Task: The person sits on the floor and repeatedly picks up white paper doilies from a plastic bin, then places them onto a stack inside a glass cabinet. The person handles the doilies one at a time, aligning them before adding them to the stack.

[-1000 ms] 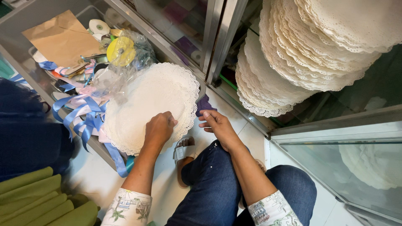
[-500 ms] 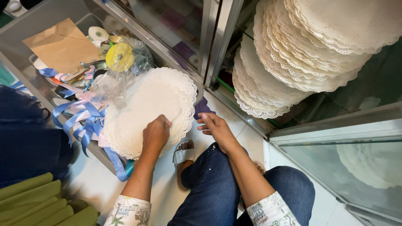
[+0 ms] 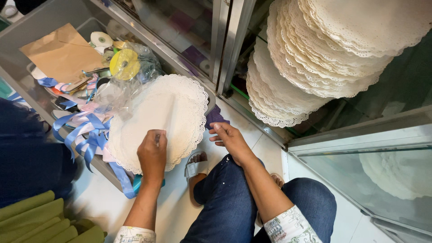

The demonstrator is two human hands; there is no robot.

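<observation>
While the left hand (image 3: 152, 153) now pinches one doily's edge off the white doily stack (image 3: 157, 119), the right hand (image 3: 229, 138) rests spread at three o'clock, holding nothing.

The left hand (image 3: 152, 150) covers the near rim of the round white lace paper doily (image 3: 157, 119); beneath it, a teal object (image 3: 137, 183) stays mostly hidden.

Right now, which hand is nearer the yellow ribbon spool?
Left. The left hand rests on the doily stack below the yellow ribbon spool; the right hand lies farther right.
</observation>
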